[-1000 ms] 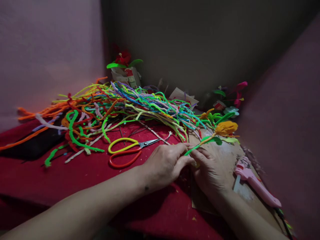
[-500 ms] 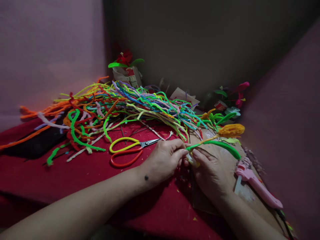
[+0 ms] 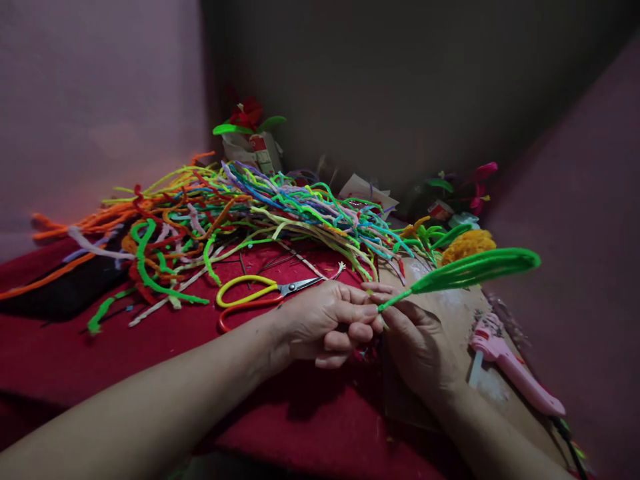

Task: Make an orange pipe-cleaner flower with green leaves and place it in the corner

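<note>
My left hand (image 3: 335,323) is closed, its thumb and forefinger pinching the lower stem of a pipe-cleaner flower near the middle of the view. Opposite it, my right hand (image 3: 420,347) is closed on the same stem, fingertips almost touching the left ones. A long looped green leaf (image 3: 480,270) of pipe cleaner sticks out to the right above my right hand. Behind the leaf shows the fuzzy orange-yellow bloom (image 3: 467,245), partly covered. The stem's lower end is hidden in my fingers. Scissors (image 3: 250,290) with yellow and red handles lie beside my left wrist.
A heap of many-coloured pipe cleaners (image 3: 300,207) spreads across the red cloth (image 3: 165,353). On the right, a pink glue gun (image 3: 515,363) rests on a brown board (image 3: 450,313). A red flower (image 3: 246,115) and a pink flower (image 3: 483,180) stand at the back.
The flower has turned in my fingers, so the green leaf now lies in front of the bloom and reaches farther right. My left hand has rolled over, showing its curled fingers.
</note>
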Demonstrator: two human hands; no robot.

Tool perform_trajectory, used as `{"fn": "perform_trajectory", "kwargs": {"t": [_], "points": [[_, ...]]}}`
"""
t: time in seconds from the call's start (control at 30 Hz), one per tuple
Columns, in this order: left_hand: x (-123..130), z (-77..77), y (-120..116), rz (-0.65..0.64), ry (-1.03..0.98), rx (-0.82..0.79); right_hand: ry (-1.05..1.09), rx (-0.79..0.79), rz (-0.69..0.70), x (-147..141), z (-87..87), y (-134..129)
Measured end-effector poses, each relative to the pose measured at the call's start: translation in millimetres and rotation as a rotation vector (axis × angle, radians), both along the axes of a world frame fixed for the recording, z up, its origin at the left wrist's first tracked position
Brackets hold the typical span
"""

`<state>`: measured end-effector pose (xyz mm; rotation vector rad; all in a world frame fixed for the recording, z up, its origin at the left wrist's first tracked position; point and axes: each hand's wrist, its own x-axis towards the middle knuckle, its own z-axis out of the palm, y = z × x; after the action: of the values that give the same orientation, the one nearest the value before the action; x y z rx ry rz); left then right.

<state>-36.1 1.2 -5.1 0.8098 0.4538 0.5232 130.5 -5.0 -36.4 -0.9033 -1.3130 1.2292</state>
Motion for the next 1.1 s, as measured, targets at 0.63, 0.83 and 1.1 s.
{"fn": "perform_trajectory", "kwargs": {"t": [0.63,0.83,1.1], "points": [[13,9.0,-11,0.432,0.450,0.430,0.219,-0.233,0.108,-3,4.8,-4],[6,1.8,-6,0.295,0.185,0.251,0.148,-0.169,0.074,-1,8.3,-3],[10,4.1,-11,0.396,0.465,0.680,0.219,-0.188,0.020,-2,8.5,-4]]}}
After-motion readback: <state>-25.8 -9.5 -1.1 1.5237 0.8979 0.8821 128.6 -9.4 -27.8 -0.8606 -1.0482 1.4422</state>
